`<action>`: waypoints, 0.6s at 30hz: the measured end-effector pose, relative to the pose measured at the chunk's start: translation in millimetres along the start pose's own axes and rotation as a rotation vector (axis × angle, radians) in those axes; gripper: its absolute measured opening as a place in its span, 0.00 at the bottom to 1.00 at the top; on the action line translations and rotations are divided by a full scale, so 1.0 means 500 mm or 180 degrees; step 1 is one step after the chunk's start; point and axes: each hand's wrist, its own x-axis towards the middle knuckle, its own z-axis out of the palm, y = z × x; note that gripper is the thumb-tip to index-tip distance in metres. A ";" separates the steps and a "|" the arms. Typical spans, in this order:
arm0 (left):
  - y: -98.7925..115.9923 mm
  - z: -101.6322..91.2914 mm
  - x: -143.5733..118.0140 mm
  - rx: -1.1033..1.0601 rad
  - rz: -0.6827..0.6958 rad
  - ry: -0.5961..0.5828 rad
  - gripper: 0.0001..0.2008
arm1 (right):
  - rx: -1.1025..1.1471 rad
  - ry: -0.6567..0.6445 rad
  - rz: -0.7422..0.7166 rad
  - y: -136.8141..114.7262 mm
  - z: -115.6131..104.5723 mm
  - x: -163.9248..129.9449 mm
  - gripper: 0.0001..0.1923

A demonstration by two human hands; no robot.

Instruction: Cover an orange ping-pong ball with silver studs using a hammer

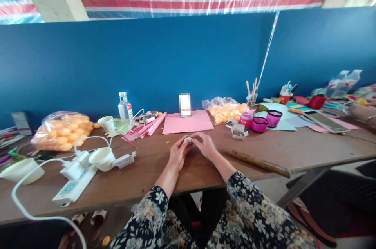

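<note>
While both hands meet over the table's point(164, 178) near side, one small shiny piece point(188, 139) sits between them, the centre of my clock; left hand point(178, 155), thumb and fingers pinching the piece; right hand point(206, 147), fingers bunched at its other side, whether gripping or only touching I cannot tell.

Hazards: piece may slip, being small, glossy and held by fingertips alone; if dropped, it could roll off the near edge at 6 o'clock; stick point(258, 162), towards 4 o'clock, beside the right forearm, could be knocked by a swing of that arm; cup point(102, 159), between 8 and 9 o'clock, next to the power strip point(75, 184) and its cable point(17, 198), might tip if the cable were tugged.

Writing: bottles point(125, 107), 10 o'clock, labels coloured, words too small to read; phone point(185, 106), 12 o'clock, beyond pink card point(188, 123), screen blurred out; open box point(239, 131), just before 3 o'clock, no legible print; brands, none I can make out.
</note>
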 end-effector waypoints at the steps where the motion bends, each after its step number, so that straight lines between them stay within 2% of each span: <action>1: 0.000 0.000 -0.001 -0.0003 -0.0019 -0.0029 0.16 | 0.0001 0.0004 0.0003 -0.001 -0.001 0.000 0.09; 5: 0.000 0.000 0.000 -0.0052 -0.0106 -0.0067 0.16 | -0.0061 -0.0031 -0.0019 -0.005 -0.001 -0.002 0.08; 10: -0.003 -0.004 0.001 -0.0174 -0.0144 0.0086 0.15 | -0.0316 -0.0024 -0.0068 -0.011 -0.013 0.001 0.09; 15: 0.012 0.006 0.002 -0.0311 -0.0313 0.0212 0.18 | -0.0759 -0.0225 -0.0126 -0.008 -0.097 0.002 0.09; 16: 0.019 0.011 0.006 -0.0343 -0.0353 0.0215 0.18 | -0.0920 -0.0337 -0.0123 -0.005 -0.119 -0.002 0.09; 18: 0.033 0.019 0.019 -0.0414 -0.0386 0.0265 0.18 | -0.1707 -0.0784 -0.0099 0.005 -0.155 -0.015 0.17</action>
